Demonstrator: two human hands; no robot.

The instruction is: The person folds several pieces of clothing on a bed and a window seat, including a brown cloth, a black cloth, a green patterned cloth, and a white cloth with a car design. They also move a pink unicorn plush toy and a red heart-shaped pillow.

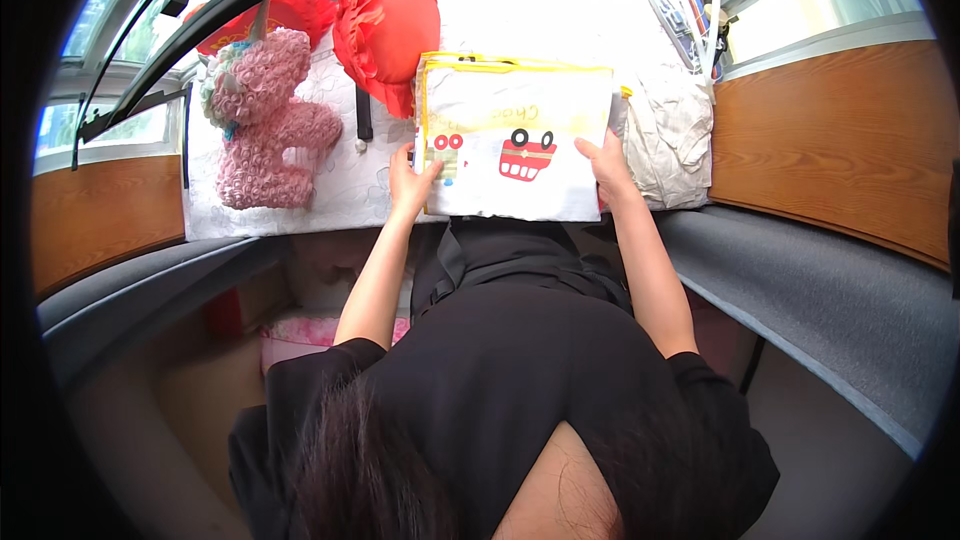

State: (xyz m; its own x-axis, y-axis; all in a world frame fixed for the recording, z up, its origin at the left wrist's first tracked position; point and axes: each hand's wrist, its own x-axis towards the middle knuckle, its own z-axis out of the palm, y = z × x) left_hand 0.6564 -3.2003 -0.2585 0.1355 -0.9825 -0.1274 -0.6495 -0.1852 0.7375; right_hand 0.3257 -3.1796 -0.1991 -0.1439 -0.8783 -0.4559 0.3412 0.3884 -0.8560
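A white, flat rectangular pouch [480, 150] with yellow edging and a yellow strip like a zip along its far edge lies in front of me. Red cartoon shapes with black ring eyes and white teeth are printed on it. My left hand [412, 183] grips its left side, the thumb on the face and the other fingers out of sight behind. On the right side my right hand [607, 168] holds the edge in the same way, thumb on top. Whatever the pouch contains cannot be made out.
A pink rose-textured unicorn figure [265, 130] stands at the left on the white-covered surface [380, 200]. Behind it are a red ruffled cushion [400, 15] and a black stand arm [190, 35]. Crumpled cream fabric [670, 150] lies right. Wooden panels [825, 140] flank both sides.
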